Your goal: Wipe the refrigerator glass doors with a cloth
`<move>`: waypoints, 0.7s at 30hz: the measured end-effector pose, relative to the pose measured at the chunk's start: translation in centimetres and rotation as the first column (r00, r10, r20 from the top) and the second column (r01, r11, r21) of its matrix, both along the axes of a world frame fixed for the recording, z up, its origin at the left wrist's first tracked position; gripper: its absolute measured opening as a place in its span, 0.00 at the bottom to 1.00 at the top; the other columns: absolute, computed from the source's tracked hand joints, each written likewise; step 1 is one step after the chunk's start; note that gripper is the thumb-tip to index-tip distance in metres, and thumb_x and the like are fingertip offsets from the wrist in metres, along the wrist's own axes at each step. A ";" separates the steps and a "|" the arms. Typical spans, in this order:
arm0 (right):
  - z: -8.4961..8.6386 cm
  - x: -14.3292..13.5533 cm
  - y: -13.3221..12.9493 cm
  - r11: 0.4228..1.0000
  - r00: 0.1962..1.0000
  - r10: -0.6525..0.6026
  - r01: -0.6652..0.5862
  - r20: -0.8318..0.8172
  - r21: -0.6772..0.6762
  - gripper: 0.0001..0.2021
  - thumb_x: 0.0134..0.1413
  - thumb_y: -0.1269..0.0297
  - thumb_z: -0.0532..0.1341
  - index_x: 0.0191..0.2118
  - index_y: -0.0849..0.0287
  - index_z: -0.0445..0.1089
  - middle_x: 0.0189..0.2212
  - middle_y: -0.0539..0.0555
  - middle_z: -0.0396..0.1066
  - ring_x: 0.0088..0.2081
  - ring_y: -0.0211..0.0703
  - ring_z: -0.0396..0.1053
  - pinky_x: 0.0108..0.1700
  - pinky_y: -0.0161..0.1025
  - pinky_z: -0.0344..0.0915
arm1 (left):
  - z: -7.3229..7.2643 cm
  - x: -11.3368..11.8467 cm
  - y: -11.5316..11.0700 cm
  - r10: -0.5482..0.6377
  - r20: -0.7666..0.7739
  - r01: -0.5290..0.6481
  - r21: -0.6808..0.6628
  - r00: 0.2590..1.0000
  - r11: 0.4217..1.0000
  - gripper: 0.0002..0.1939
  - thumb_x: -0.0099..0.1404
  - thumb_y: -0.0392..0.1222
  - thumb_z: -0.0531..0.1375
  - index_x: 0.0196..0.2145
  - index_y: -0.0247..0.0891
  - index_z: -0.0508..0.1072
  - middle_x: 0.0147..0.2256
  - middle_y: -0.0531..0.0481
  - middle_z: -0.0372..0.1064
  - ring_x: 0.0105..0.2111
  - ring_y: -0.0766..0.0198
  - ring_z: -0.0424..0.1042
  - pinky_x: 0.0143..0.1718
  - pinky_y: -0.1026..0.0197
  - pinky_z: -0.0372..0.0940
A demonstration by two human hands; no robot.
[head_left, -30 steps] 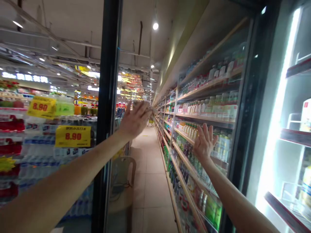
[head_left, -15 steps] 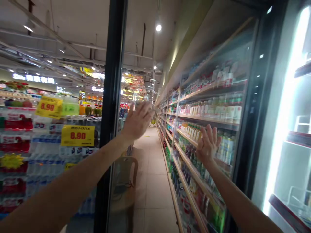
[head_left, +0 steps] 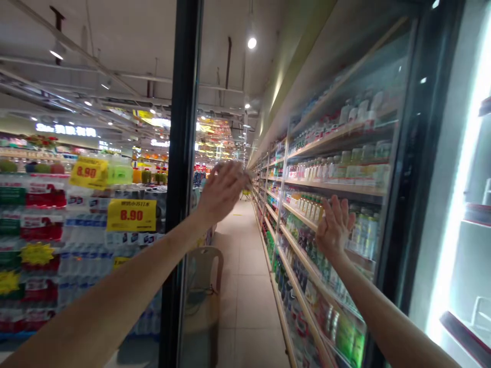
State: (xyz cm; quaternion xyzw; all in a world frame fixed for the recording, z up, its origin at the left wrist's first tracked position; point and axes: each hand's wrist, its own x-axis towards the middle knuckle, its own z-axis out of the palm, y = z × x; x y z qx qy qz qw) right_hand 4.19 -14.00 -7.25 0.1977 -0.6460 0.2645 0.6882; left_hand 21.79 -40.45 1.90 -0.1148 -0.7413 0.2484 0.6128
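Two bare hands at the glass door of a lit fridge (head_left: 447, 128). My left hand (head_left: 224, 191) is raised near the middle of the view, in front of the glass pane (head_left: 264, 240), its back toward me and its fingers stretched forward. A small greyish patch shows at the fingertips; I cannot tell whether it is something held or a reflection, nor whether these fingers grip anything. My right hand (head_left: 333, 225), lower and farther to the right, has its fingers raised, open and slightly parted. I cannot tell whether either hand touches the glass. The pane, the thing nearest to both hands, stands upright between a dark frame post (head_left: 185, 117) on the left and a wider dark edge (head_left: 416, 168) on the right. Within its outline appear long shelves (head_left: 337, 186) of bottles, a tiled floor (head_left: 249, 276) and a chair (head_left: 203, 268). To the right, a bright strip light (head_left: 458, 204) runs beside a dark-edged rack (head_left: 477, 213). To the left of the post, yellow price signs (head_left: 131, 215) reading 8.90 are set among stacked packs of bottles (head_left: 80, 260).
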 end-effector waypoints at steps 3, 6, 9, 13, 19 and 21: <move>-0.1 -0.2 0.0 1.000 1.000 -0.007 0.007 -0.008 0.000 0.24 0.56 0.66 0.48 0.58 0.54 0.60 0.60 0.57 0.59 0.65 0.51 0.47 0.61 0.58 0.44 | -0.4 0.1 -0.1 0.018 -0.109 -0.004 0.132 0.994 0.991 0.20 0.65 0.37 0.51 0.55 0.40 0.61 0.61 0.42 0.53 0.64 0.51 0.45 0.61 0.42 0.48; -0.1 -0.2 0.0 1.000 1.000 -0.001 0.001 -0.002 -0.002 0.25 0.54 0.67 0.48 0.58 0.53 0.60 0.60 0.57 0.58 0.65 0.50 0.46 0.62 0.58 0.44 | -6.0 -0.3 0.8 -0.047 0.137 0.080 -0.250 0.989 0.965 0.18 0.65 0.37 0.51 0.52 0.38 0.64 0.58 0.44 0.58 0.63 0.54 0.47 0.62 0.46 0.47; -0.1 -0.3 0.0 1.000 1.000 0.004 -0.004 -0.005 0.001 0.25 0.54 0.68 0.48 0.58 0.54 0.60 0.60 0.57 0.58 0.65 0.50 0.46 0.62 0.58 0.44 | -9.0 -0.4 1.1 -0.062 0.334 0.226 -0.478 0.941 0.849 0.17 0.65 0.40 0.52 0.52 0.42 0.65 0.58 0.50 0.59 0.62 0.60 0.49 0.64 0.53 0.44; -0.1 -0.4 0.0 1.000 1.000 -0.001 0.001 -0.021 0.002 0.24 0.55 0.67 0.48 0.58 0.55 0.61 0.59 0.58 0.59 0.65 0.50 0.47 0.62 0.58 0.44 | -4.0 0.0 0.2 -0.033 0.073 0.044 -0.142 0.997 0.989 0.19 0.65 0.37 0.52 0.54 0.41 0.62 0.60 0.45 0.55 0.64 0.57 0.44 0.63 0.46 0.45; -0.1 -0.4 0.1 1.000 1.000 0.017 -0.017 0.002 0.001 0.24 0.56 0.66 0.48 0.58 0.53 0.60 0.60 0.58 0.58 0.65 0.50 0.46 0.62 0.58 0.43 | -5.6 -2.0 3.1 -0.086 0.121 0.099 -0.110 0.989 0.989 0.19 0.65 0.37 0.52 0.54 0.39 0.62 0.61 0.44 0.53 0.64 0.54 0.44 0.62 0.46 0.48; -0.1 -0.3 0.1 1.000 1.000 0.025 -0.025 -0.008 0.003 0.24 0.56 0.67 0.48 0.59 0.54 0.59 0.60 0.58 0.58 0.65 0.50 0.46 0.62 0.58 0.43 | -8.5 -2.8 4.3 -0.100 0.317 0.220 -0.371 0.943 0.902 0.18 0.66 0.40 0.52 0.53 0.41 0.65 0.60 0.47 0.55 0.63 0.57 0.47 0.63 0.50 0.47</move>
